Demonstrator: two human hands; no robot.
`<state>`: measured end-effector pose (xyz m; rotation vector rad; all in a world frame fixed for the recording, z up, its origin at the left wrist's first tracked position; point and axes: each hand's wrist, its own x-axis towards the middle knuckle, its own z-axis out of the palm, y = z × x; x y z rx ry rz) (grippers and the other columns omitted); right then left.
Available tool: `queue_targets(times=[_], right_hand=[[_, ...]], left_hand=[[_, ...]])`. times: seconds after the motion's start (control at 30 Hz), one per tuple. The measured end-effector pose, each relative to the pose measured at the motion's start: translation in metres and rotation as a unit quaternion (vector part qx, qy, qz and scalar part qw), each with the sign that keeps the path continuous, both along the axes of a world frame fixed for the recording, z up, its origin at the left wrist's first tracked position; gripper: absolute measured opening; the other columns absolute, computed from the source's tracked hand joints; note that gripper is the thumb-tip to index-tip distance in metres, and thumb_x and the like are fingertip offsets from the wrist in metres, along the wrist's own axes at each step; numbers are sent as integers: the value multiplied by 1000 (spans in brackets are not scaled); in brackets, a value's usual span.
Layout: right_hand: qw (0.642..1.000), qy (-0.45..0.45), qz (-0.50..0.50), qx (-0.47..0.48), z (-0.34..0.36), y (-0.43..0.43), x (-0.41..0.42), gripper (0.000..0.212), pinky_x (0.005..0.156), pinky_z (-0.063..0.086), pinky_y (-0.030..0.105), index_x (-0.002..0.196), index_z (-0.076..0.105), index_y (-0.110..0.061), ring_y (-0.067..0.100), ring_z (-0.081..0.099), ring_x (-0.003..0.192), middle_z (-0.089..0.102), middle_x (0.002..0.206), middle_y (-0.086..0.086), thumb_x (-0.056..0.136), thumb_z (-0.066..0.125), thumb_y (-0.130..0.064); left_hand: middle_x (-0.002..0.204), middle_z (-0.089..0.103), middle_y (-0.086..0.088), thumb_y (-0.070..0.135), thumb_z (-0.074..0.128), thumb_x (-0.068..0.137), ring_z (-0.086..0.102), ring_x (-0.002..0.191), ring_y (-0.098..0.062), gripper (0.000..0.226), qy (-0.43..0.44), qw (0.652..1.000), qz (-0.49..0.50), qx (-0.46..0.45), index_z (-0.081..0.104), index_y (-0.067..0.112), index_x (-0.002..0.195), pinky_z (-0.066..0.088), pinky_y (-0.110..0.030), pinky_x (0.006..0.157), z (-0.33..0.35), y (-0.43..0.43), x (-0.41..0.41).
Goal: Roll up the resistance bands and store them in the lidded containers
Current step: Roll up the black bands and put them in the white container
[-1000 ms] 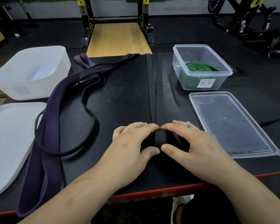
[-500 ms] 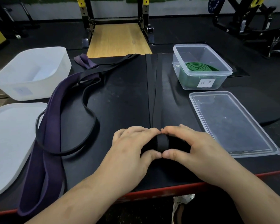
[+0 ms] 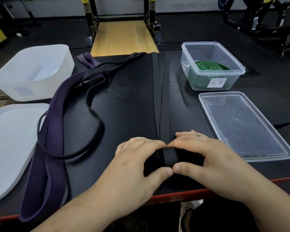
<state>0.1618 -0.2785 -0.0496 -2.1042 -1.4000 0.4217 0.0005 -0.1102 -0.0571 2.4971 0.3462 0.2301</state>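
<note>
A wide black resistance band (image 3: 161,91) lies straight along the middle of the black table, its near end wound into a roll (image 3: 169,157). My left hand (image 3: 137,163) and my right hand (image 3: 206,158) grip that roll from either side, fingers over the top and thumbs at the front. A purple band (image 3: 54,131) and a thin black band (image 3: 94,108) lie loose on the left. A rolled green band (image 3: 208,66) sits inside the clear container (image 3: 238,67) at the back right.
The clear lid (image 3: 251,128) lies flat to the right of my hands. A white tub (image 3: 32,72) stands at the back left, with its white lid (image 3: 8,144) in front of it. The table's red front edge (image 3: 182,195) runs under my wrists.
The roll has moved slightly away from me along the band, and my fingers have curled tighter round it. My thumbs have come together at its front.
</note>
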Motion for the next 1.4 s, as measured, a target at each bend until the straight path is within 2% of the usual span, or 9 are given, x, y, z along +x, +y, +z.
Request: queue_targets(times=[0.2, 0.33, 0.47, 0.57, 0.67, 0.83, 1.07, 1.3, 1.4], right_hand=[[999, 0, -35, -7, -3, 6, -4, 52, 114, 31, 21, 130, 62, -49, -15, 30, 139, 44, 128, -38, 87, 48, -74], [999, -1, -40, 10, -1, 2, -5, 55, 119, 17, 12, 134, 52, -58, -25, 27, 135, 48, 128, -48, 81, 51, -74], [999, -1, -47, 8, -1, 5, -4, 48, 107, -2, -5, 128, 52, -64, -43, 4, 123, 34, 112, -60, 81, 57, -69], [999, -13, -47, 8, -4, 10, -3, 41, 120, 5, 8, 132, 56, -57, -34, 14, 133, 43, 116, -55, 92, 52, -63], [999, -17, -45, -5, -4, 10, -3, 60, 117, 15, 8, 139, 53, -52, -25, 25, 133, 37, 126, -55, 85, 38, -74], [998, 9, -66, 10, 1, 8, -5, 55, 119, 25, 21, 136, 51, -56, -19, 39, 130, 52, 125, -44, 84, 65, -60], [997, -1, -74, 7, -1, 11, -6, 53, 122, 30, 32, 141, 49, -53, -12, 36, 137, 51, 129, -39, 90, 60, -56], [998, 6, -66, 2, -1, 15, -2, 53, 98, 30, 1, 130, 50, -61, -21, 37, 127, 48, 126, -43, 84, 73, -49], [999, -4, -52, 11, 1, 14, -1, 45, 97, 27, -2, 129, 55, -55, -19, 38, 128, 46, 126, -44, 86, 71, -48]], left_hand=[[132, 40, 41, 65, 62, 85, 27, 132, 8, 56, 8, 1000, 17, -17, 29, 69, 130, 29, -14, 105, 1, 1, 2], [134, 41, 36, 67, 54, 87, 28, 135, 5, 49, 9, 1000, 13, -8, 33, 66, 132, 27, -17, 110, 1, 5, 7], [139, 43, 33, 67, 50, 88, 24, 141, 7, 55, 2, 1000, 14, 12, 41, 55, 141, 22, -25, 118, 1, 8, 7], [134, 42, 38, 67, 57, 85, 28, 134, 7, 56, 5, 999, 38, -13, 36, 63, 136, 28, -21, 111, 1, 8, 6], [132, 48, 34, 62, 62, 87, 30, 134, 10, 53, -9, 999, 31, -6, 46, 54, 137, 27, -25, 116, 2, 8, 10], [140, 48, 28, 66, 50, 91, 25, 143, 5, 54, -1, 1000, 18, 19, 45, 48, 142, 23, -35, 121, 0, 13, 18], [139, 38, 35, 65, 57, 88, 21, 142, 1, 60, 23, 999, 29, 14, 36, 55, 143, 19, -27, 119, 7, 9, 18], [150, 41, 26, 53, 68, 90, 12, 144, 9, 68, 18, 999, 24, 23, 36, 47, 150, 7, -22, 121, 4, 10, 21], [136, 41, 43, 55, 67, 89, 11, 132, 27, 63, 7, 1000, 17, 16, 43, 45, 147, 9, -20, 120, 7, 10, 19]])
